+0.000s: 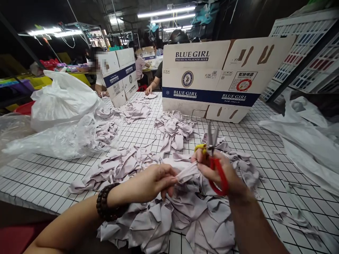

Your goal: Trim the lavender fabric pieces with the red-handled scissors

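Note:
My left hand, with a dark bead bracelet at the wrist, pinches one end of a pale lilac strip of fabric. The strip stretches across to my right hand, whose fingertips hold its other end. That same hand also carries scissors with red and yellow handles; their blades point up and away from me and are slightly apart. Below and around both hands lies a heap of pale lilac fabric pieces. Another pile of fabric sits farther off.
A flattened Blue Girl carton stands across the grid-patterned table, a smaller carton to its left. White plastic bags lie left, another plastic bag right. Scraps lie at right. Behind the cartons, a co-worker's hand touches fabric.

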`<state>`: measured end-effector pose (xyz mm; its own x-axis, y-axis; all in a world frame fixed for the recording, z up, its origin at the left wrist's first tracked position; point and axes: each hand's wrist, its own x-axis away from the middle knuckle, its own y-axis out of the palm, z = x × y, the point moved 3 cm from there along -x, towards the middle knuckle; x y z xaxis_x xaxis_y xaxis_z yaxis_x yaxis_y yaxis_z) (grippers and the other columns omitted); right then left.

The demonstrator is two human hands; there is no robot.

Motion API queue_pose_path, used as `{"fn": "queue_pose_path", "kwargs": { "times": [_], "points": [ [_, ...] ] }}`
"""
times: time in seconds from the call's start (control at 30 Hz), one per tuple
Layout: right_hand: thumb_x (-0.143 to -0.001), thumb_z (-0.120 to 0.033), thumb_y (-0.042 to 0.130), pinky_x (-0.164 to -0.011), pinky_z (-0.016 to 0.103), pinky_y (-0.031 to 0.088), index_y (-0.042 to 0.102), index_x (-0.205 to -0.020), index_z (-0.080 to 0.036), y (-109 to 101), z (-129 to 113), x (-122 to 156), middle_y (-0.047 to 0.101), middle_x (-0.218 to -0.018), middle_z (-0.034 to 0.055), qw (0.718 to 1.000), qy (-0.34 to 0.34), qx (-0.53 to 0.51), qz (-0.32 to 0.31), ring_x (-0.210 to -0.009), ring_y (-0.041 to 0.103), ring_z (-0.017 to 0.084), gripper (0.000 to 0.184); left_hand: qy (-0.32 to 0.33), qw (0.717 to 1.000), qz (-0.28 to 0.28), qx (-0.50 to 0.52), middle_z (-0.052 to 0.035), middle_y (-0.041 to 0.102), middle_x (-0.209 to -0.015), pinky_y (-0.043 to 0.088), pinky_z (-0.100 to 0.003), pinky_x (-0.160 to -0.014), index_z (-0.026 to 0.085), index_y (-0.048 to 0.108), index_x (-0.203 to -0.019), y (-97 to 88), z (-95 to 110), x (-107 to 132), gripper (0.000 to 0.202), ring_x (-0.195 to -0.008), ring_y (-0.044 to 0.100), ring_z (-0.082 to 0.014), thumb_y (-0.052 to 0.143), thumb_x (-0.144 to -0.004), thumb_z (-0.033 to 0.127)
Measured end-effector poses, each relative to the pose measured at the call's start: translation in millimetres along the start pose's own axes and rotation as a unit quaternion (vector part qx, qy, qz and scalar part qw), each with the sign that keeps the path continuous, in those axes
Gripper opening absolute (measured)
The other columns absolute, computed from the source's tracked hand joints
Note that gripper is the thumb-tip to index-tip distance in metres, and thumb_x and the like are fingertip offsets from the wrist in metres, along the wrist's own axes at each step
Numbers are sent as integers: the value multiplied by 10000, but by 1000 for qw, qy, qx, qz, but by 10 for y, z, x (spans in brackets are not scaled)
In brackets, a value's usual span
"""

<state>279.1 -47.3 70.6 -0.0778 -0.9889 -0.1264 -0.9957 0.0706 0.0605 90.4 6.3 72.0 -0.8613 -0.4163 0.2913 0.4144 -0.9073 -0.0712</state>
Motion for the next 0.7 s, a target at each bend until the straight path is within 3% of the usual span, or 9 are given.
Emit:
{"fn": "queue_pose_path", "kwargs": {
  "times": [0.1, 0.17, 0.23, 0.3, 0.37, 0.4, 0.5, 0.6, 0.7],
  "points": [
    [-670, -110, 645, -511, 211, 385, 516, -722, -221, -20, -488, 4, 544, -731, -15, 996, -81, 35, 15, -640, 510, 120, 178, 36, 994, -65, 82, 4, 618, -630, 383, -186, -477, 140, 647, -911, 249, 302, 84, 335, -475, 494, -71, 581, -886, 468],
    [-673, -108, 640, -481, 211, 376, 533, -727, -218, 28, -579, -67, 543, -718, -18, 994, -95, 44, -15, -600, 500, 113, 163, 76, 983, -62, 155, -11, 635, -635, 425, -195, -502, 137, 659, -895, 371, 415, 64, 346, -499, 546, -88, 616, -861, 479],
    [-677, -117, 664, -467, 211, 381, 563, -758, -211, 83, -453, -171, 556, -719, -22, 994, -62, 54, -68, -563, 492, 102, 160, 121, 972, -6, 202, -30, 668, -658, 466, -210, -552, 129, 662, -869, 418, 396, -21, 343, -537, 589, -103, 655, -836, 469],
    [-670, -138, 721, -455, 204, 382, 586, -827, -205, 101, -184, -243, 562, -693, -36, 994, 10, 59, -86, -533, 489, 92, 219, 139, 960, 66, 235, -45, 698, -696, 479, -213, -580, 120, 667, -872, 413, 243, -138, 328, -551, 604, -102, 683, -822, 443],
    [-693, -202, 754, -412, 190, 354, 569, -905, -219, 88, 103, -224, 513, -610, -79, 996, 78, 19, -48, -456, 450, 73, 282, 122, 949, 120, 266, -52, 716, -734, 479, -206, -582, 114, 671, -890, 394, 21, -241, 322, -547, 608, -93, 695, -815, 426],
    [-718, -243, 755, -430, 192, 381, 551, -885, -218, 87, 215, -177, 546, -666, -68, 996, 87, -10, -23, -469, 474, 68, 264, 108, 944, 138, 280, -53, 719, -744, 477, -201, -580, 111, 670, -890, 388, -87, -275, 319, -545, 608, -88, 699, -813, 420],
    [-739, -309, 773, -512, 217, 469, 475, -821, -225, 177, 429, 53, 613, -834, -29, 991, 89, -97, -18, -552, 585, 84, 320, 87, 925, 169, 330, -26, 696, -684, 469, -181, -551, 106, 660, -862, 395, -298, -304, 330, -505, 595, -71, 725, -788, 421],
    [-755, -334, 773, -541, 254, 502, 429, -860, -250, 316, 542, 244, 585, -732, -62, 981, 97, -164, -41, -554, 621, 120, 369, 83, 902, 182, 382, 12, 656, -613, 467, -173, -494, 113, 638, -833, 428, -342, -283, 372, -440, 563, -61, 771, -729, 444],
    [-759, -341, 766, -544, 253, 491, 452, -823, -238, 320, 623, 285, 547, -703, -61, 992, 71, -100, 28, -550, 574, 112, 337, 82, 897, 176, 396, 25, 635, -607, 486, -188, -450, 121, 619, -830, 451, -332, -268, 381, -396, 520, -55, 770, -726, 454]
  ]
}}
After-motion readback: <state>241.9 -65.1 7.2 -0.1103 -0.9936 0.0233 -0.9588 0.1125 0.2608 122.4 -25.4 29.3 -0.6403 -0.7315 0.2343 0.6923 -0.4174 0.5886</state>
